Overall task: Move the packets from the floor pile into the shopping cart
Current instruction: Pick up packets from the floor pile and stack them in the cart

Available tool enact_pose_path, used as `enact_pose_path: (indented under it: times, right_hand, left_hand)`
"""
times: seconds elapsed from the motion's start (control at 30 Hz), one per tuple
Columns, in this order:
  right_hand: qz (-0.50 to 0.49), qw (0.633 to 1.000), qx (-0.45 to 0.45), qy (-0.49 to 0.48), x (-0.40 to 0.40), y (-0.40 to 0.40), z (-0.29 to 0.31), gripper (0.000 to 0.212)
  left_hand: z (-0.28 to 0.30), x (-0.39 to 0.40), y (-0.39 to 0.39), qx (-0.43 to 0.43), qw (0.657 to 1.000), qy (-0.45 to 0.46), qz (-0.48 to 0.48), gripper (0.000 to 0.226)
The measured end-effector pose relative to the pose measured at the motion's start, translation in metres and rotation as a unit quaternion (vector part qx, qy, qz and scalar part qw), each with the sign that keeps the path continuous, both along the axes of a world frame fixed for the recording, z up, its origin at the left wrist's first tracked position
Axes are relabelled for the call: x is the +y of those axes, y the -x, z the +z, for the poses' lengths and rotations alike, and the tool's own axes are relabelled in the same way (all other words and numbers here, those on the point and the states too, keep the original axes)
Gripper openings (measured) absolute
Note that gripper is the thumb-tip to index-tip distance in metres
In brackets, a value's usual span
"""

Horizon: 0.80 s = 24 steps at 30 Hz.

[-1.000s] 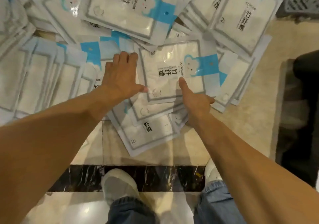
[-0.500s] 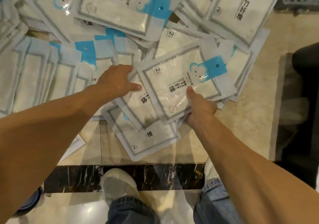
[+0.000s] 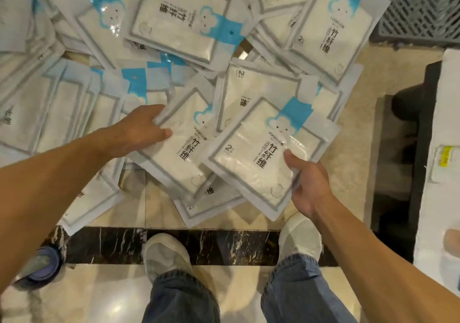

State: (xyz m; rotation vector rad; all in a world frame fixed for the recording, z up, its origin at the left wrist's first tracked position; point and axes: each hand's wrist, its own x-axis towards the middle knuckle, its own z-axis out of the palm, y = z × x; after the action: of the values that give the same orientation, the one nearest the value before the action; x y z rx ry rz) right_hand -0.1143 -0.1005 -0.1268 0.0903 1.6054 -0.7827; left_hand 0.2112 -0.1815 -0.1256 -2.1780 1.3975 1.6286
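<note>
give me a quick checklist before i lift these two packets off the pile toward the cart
1. Right hand grips the front packet, thumb on top: ok.
2. Left hand grips the second packet at its edge: ok.
3. Front packet overlaps the second, so they could snag: not ok.
4. Loose packets lie beneath and may drag along: cannot tell.
5. Grey basket shows at the upper right; whether it is the cart: cannot tell.
6. Shoes stand off the pile: ok.

pile (image 3: 174, 36) cut off at top and left, crate (image 3: 418, 8) cropped top right
</note>
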Motion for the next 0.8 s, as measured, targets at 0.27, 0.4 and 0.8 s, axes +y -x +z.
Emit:
enact_pose_path:
  times: [0.27,0.4,0.8]
  right_hand:
    - [0.080,0.995,-0.035,0.039,-0.041,-0.023,0.085,0.042]
    - [0.131,0.990,-0.029,0.049,-0.071,-0.044,0.153,0.037]
    - [0.280,0.948,-0.015,0.153,-0.175,-0.117,0.488,0.048]
  left_hand:
    - [0.094,0.028,-0.057,0.030,0.975,0.043,0.216,0.034]
    - [0.163,0.031,-0.079,0.037,0.952,0.095,0.290,0.030]
    - [0.470,0.002,-0.149,0.110,0.867,0.210,0.438,0.038]
